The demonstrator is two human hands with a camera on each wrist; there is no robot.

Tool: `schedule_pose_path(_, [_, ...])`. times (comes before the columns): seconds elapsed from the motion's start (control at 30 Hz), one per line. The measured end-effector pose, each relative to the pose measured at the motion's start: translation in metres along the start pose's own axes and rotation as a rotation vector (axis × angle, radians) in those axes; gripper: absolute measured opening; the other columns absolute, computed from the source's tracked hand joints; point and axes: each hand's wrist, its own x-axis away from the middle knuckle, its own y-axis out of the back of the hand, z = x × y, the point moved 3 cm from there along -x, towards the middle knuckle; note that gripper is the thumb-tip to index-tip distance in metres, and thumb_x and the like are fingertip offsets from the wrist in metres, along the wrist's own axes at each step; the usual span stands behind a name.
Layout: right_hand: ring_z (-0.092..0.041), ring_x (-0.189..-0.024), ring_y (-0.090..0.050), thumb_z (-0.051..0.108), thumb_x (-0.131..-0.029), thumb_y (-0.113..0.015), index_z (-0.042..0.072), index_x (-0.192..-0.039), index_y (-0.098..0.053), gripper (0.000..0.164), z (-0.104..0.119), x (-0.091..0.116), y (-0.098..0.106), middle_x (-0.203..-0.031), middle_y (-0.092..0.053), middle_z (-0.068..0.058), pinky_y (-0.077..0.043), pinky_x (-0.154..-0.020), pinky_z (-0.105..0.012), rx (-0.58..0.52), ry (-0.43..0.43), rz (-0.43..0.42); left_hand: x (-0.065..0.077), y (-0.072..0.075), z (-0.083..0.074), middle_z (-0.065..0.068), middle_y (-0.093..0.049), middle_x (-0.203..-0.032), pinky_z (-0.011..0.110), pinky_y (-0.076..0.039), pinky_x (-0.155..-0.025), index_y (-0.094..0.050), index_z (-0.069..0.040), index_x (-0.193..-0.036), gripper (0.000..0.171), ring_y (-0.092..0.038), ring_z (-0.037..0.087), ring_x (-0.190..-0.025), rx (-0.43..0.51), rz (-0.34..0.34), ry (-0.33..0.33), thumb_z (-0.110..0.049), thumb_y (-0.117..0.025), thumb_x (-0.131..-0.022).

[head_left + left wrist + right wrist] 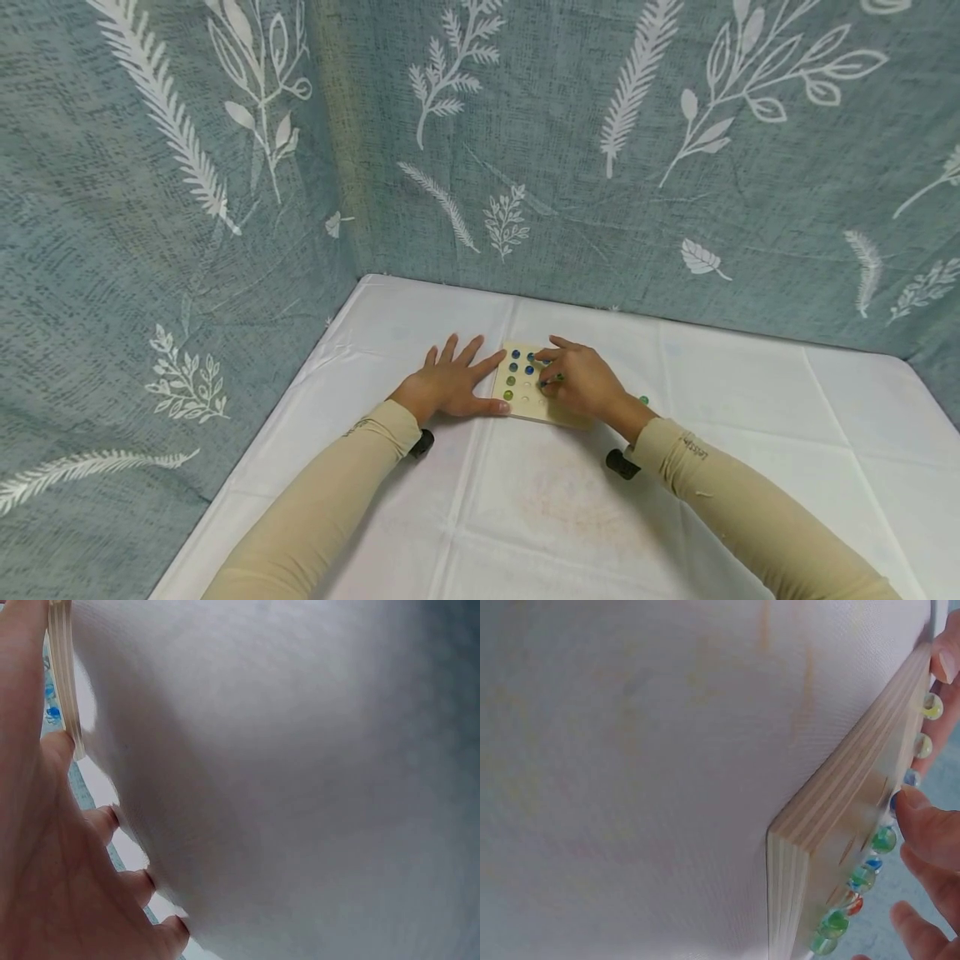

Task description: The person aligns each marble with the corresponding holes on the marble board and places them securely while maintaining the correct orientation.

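Note:
A pale wooden board (534, 410) with round hollows lies on the white-covered table, and several glass marbles sit in it. Down its left column are blue marbles (515, 355) and a yellow-green marble (507, 395). My left hand (450, 387) is spread flat, with thumb and index finger at the board's left edge. Over the board's right half is my right hand (588, 379), its thumb and a finger pinching a dark blue marble (894, 804) close to the surface. Green marbles (883, 840) and a red one (854, 903) show along the board in the right wrist view; in the head view my hand hides that side.
A green marble (643, 401) shows just beyond my right wrist. The white tablecloth (555, 517) has creases and a faint stain in front of the board. Blue-grey curtains (555, 167) with white leaf prints hang behind and to the left of the table.

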Motion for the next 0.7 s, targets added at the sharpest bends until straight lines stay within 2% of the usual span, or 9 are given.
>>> schedule_pose_path(0.7, [-0.042, -0.148, -0.048, 0.01, -0.089, -0.08, 0.01, -0.099, -0.085, 0.011, 0.0012, -0.0014, -0.0064, -0.139, -0.07, -0.011, -0.043, -0.119, -0.054, 0.009, 0.003, -0.021, -0.0026, -0.0024, 0.0034, 0.008, 0.003, -0.178, 0.068, -0.008, -0.129, -0.008, -0.04, -0.168, 0.092, 0.006, 0.048, -0.162, -0.011, 0.0, -0.003, -0.078, -0.049, -0.095])
